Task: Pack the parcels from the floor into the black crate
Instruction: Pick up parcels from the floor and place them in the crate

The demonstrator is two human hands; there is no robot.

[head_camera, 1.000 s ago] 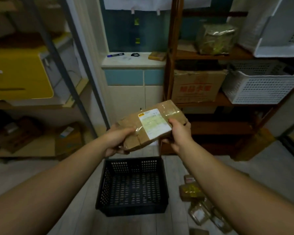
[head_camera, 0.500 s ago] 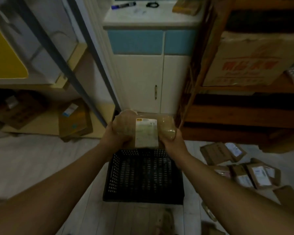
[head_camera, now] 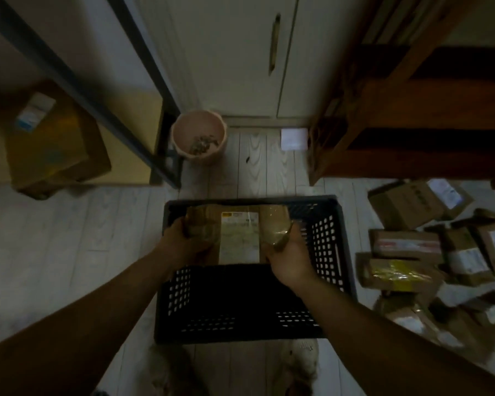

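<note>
A brown taped parcel (head_camera: 237, 232) with a white shipping label sits low inside the far half of the black perforated crate (head_camera: 330, 247) on the floor. My left hand (head_camera: 183, 241) grips its left end and my right hand (head_camera: 290, 258) grips its right end. I cannot tell whether the parcel touches the crate's bottom. The near half of the crate is dark and looks bare. Several more brown parcels (head_camera: 406, 245) lie heaped on the floor just right of the crate.
A pink bucket (head_camera: 199, 137) stands beyond the crate beside a dark metal rack leg (head_camera: 143, 81). A wooden shelf unit (head_camera: 412, 132) rises at the right, white cabinet doors (head_camera: 240, 52) behind. A cardboard box (head_camera: 55, 138) sits on the rack's low shelf at the left.
Both hands have lowered the parcel from chest height down into the crate. My view has tipped down to the floor.
</note>
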